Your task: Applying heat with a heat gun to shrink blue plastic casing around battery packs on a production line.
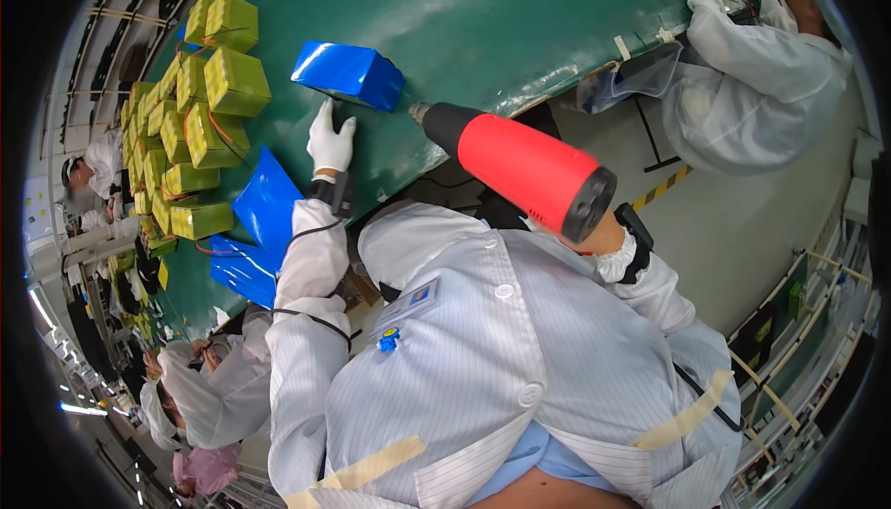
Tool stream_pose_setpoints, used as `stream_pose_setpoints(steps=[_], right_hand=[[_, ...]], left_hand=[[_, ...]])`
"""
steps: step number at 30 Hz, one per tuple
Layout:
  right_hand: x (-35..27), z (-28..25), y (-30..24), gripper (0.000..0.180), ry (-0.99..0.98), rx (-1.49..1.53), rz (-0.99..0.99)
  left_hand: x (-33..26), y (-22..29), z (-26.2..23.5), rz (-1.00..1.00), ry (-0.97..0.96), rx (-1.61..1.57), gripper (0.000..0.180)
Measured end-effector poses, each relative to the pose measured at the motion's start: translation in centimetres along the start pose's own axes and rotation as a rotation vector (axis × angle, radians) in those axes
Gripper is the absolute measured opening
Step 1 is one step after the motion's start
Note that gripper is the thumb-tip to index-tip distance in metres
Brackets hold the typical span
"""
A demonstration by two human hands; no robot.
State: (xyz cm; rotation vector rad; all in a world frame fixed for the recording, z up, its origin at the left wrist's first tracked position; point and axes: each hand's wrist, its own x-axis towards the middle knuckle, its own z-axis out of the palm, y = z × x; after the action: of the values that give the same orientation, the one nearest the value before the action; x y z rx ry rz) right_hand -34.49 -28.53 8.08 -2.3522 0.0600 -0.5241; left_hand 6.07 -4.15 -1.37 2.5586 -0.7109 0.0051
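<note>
A block wrapped in shiny blue film (pixel 348 76) lies on the green table. My left hand (pixel 331 142), in a white glove, is at its near side, with the fingertips at or just touching its lower edge. The thumb stands apart and the fingers reach forward, not wrapped round anything. My right hand (pixel 605 233) grips a red heat gun (pixel 524 167), which hides most of the fingers. Its metal nozzle (pixel 419 113) points toward the blue block, a short gap away from the block's right end.
Several yellow-wrapped blocks (pixel 218 138) with red and black wires crowd the table's left side. Loose blue film sheets (pixel 264 207) lie beside my left forearm. The green table (pixel 445 17) ends at a near edge. Co-workers sit at right (pixel 752 82) and lower left (pixel 209 388).
</note>
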Motion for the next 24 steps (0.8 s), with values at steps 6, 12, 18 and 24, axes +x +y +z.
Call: stream_pose_setpoints(steps=[6, 12, 18, 24], right_hand=[[-2.2, 1.6, 0.4, 0.063, -0.02, 0.12, 0.081], [-1.4, 2.0, 1.8, 0.063, -0.09, -0.152, -0.032], [-0.7, 3.1, 0.8, 0.063, 0.07, 0.162, 0.124], [-0.1, 1.8, 0.1, 0.066, -0.033, -0.131, -0.122]], left_hand=[[-2.3, 0.6, 1.8, 0.24, 0.176, 0.381, 0.049], [-2.5, 0.8, 1.7, 0.242, 0.18, 0.364, 0.049], [-2.4, 0.7, 1.8, 0.229, 0.17, 0.366, 0.048], [-2.4, 0.7, 1.8, 0.242, 0.188, 0.36, 0.047]])
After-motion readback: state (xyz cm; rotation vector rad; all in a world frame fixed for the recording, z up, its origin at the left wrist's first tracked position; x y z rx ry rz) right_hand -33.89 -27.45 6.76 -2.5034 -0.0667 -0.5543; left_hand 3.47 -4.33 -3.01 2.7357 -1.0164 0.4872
